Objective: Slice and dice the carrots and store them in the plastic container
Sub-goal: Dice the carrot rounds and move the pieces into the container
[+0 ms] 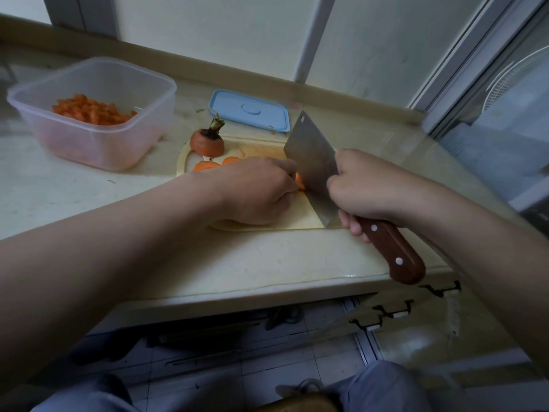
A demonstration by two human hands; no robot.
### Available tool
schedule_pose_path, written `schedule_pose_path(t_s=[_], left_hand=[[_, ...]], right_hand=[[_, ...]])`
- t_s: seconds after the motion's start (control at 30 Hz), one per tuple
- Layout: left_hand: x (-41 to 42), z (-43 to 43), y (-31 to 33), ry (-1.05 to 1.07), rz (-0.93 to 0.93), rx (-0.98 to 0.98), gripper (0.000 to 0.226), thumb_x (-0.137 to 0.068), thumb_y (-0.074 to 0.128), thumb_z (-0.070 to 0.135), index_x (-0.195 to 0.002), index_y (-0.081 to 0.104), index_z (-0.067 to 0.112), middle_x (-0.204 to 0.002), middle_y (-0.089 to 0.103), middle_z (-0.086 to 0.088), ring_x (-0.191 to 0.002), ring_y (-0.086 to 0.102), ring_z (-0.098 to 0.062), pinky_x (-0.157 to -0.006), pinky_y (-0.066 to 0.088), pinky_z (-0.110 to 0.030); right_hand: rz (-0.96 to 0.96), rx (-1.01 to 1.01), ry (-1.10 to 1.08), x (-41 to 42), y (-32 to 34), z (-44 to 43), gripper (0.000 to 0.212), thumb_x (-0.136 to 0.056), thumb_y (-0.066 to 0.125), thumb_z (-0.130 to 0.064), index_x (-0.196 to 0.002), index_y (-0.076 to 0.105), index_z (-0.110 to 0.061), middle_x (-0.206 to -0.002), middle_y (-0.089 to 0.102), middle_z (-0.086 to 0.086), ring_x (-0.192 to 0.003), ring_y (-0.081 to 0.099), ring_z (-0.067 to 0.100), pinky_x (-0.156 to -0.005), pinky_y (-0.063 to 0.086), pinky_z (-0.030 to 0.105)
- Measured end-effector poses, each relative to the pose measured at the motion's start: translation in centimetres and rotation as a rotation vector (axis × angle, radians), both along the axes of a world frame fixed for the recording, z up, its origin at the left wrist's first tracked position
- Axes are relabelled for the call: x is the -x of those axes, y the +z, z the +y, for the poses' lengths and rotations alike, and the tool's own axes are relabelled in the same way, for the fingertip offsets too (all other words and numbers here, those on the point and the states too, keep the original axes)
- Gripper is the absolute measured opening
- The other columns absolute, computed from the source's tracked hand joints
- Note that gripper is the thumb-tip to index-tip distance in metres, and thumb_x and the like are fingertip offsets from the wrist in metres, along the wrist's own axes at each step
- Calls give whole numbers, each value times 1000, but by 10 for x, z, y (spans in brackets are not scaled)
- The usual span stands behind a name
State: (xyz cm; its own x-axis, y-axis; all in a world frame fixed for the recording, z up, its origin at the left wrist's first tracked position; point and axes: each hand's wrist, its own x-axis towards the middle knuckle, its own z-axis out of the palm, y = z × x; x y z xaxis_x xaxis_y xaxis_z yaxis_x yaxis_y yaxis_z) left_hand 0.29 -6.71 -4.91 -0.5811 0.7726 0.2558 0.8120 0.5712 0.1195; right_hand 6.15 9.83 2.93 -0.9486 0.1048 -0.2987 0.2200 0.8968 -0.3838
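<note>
My right hand [367, 188] grips the wooden handle of a cleaver [312, 162], whose blade stands edge-down on the pale cutting board [303, 218]. My left hand [258, 191] lies curled over a carrot piece [300, 181] right against the blade; most of that piece is hidden under my fingers. Carrot slices [208, 166] lie on the board's far left, beside a cut-off carrot top [207, 141] with its stem. A clear plastic container [98, 144] at the left holds several diced carrot bits [92, 111].
The container's blue lid [249, 114] lies flat behind the board, near the wall ledge. The counter's front edge [267, 295] runs just below my forearms. A glass door frame [475, 84] stands at the right. My knees and a tiled floor show below.
</note>
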Motion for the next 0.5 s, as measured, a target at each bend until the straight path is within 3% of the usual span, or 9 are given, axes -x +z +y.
schedule_pose_path(t_s=[0.17,0.33,0.5], left_hand=[[4,-7,5,23,18,4,48,-90,31,31,-110,70,13,-113,59,-3,-95,59,-24,-81,49,-40],[7,-8,3,72,-6,90,51,-92,27,35,-124,64,20,-122,52,0,-108,50,-23,-90,48,-44],[7,-7,4,73,-2,111,41,-99,36,29,-131,61,22,-126,51,-1,-114,48,-23,-95,46,-42]], right_hand=[[109,25,6,-6,5,11,30,-101,37,-9,-130,44,-7,-78,71,28,-44,60,23,-45,53,33],[84,84,-13,-17,8,21,20,-103,37,-10,-119,50,-12,-65,68,18,-41,58,21,-46,53,34],[51,85,2,-25,3,18,21,-104,37,-10,-123,47,-12,-64,66,18,-41,58,21,-45,52,33]])
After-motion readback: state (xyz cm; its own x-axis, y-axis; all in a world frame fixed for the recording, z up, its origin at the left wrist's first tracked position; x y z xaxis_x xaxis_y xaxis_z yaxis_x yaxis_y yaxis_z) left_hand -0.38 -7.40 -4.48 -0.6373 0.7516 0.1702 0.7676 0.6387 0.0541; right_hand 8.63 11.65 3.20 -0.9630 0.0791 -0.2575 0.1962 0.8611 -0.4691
